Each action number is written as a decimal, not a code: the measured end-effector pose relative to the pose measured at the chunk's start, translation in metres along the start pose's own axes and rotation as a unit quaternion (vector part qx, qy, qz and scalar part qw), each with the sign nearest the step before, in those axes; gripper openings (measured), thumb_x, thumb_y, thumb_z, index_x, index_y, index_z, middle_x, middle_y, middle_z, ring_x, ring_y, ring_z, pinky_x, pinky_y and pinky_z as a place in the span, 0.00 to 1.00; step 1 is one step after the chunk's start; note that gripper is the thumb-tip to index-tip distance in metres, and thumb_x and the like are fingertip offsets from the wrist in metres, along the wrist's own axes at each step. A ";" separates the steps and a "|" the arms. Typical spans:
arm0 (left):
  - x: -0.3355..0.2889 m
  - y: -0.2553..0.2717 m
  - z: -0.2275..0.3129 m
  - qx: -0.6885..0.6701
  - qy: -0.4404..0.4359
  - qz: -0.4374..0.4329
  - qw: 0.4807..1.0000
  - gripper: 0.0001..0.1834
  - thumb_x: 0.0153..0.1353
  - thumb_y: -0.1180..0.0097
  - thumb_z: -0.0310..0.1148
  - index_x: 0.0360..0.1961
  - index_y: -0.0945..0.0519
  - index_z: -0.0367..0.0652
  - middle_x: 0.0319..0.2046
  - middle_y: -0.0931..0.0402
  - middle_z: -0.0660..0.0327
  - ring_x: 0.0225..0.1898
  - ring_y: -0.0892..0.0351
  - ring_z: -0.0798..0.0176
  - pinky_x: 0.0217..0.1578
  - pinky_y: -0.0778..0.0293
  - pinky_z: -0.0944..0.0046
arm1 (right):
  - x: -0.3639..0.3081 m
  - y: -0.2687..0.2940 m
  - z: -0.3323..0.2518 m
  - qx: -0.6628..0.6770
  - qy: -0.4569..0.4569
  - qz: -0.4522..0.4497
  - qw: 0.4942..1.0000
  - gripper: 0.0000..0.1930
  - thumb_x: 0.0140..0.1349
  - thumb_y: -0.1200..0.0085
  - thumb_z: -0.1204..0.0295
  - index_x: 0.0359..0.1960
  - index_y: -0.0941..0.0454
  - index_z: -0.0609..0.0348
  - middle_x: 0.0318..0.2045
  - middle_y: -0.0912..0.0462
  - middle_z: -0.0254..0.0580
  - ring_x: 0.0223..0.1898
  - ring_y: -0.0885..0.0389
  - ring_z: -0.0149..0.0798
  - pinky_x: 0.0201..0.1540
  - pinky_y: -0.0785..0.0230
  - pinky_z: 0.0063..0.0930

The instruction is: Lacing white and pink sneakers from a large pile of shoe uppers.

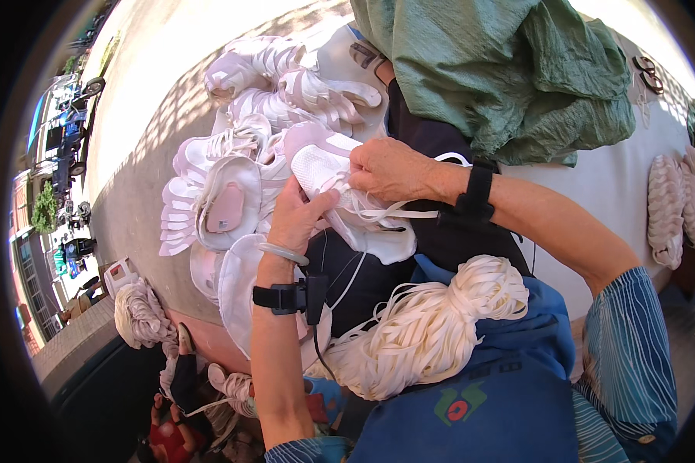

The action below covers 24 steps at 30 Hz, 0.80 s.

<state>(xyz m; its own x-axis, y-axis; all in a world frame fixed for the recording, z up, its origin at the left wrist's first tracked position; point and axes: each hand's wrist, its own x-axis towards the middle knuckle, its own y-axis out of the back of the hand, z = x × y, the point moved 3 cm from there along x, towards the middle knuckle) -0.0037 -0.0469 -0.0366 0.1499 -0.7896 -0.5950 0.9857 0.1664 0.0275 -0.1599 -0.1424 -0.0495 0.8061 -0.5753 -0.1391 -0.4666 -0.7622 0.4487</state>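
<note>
My left hand (295,216) is closed on the edge of a white and pale lilac shoe upper (315,163), thumb on top, holding it above my lap. My right hand (394,170) is bent over the upper's lacing area, fingers closed at a white shoelace (398,211); the fingertips are partly hidden. A loop of lace stands out behind that hand's wrist. The upper's pale collar end (386,243) hangs toward me. Across my lap lies a thick tied bundle of cream shoelaces (417,332).
Similar shoe uppers (243,166) are heaped at the left and far side. A green sack (510,92) lies beyond my right hand. More stacked uppers (666,204) are at the far right. Another person in red (170,436) sits at lower left, near a lace bundle (141,312).
</note>
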 end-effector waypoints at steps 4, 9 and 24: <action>0.005 0.000 0.000 0.059 -0.047 0.018 0.997 0.25 0.53 0.42 0.25 0.54 0.31 0.37 0.44 0.24 0.60 0.41 0.23 0.69 0.42 0.23 0.67 | 0.007 -0.006 0.004 -0.058 0.003 0.020 0.998 0.13 0.49 0.51 0.69 0.24 0.21 0.69 0.24 0.21 0.65 0.29 0.20 0.61 0.35 0.27 0.48; 0.001 -0.003 0.006 0.017 -0.022 -0.004 1.000 0.25 0.53 0.43 0.25 0.54 0.30 0.39 0.43 0.24 0.62 0.40 0.23 0.69 0.40 0.23 0.66 | -0.005 0.002 0.002 -0.040 -0.027 -0.031 0.998 0.11 0.54 0.51 0.68 0.29 0.22 0.66 0.25 0.20 0.58 0.29 0.20 0.56 0.35 0.29 0.41; 0.007 0.010 0.014 -0.051 0.040 -0.059 0.996 0.30 0.45 0.46 0.20 0.54 0.32 0.34 0.47 0.26 0.57 0.43 0.24 0.65 0.44 0.26 0.66 | -0.035 0.002 -0.039 -0.298 0.227 -0.089 0.923 0.10 0.54 0.47 0.71 0.38 0.30 0.53 0.16 0.23 0.44 0.21 0.19 0.48 0.21 0.29 0.39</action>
<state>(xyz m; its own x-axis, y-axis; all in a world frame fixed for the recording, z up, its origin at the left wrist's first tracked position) 0.0085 -0.0594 -0.0292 0.0221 -0.7585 -0.6512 0.9824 0.1373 -0.1265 -0.1744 -0.1122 -0.0097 0.9833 -0.1693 0.0663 -0.1378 -0.4557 0.8794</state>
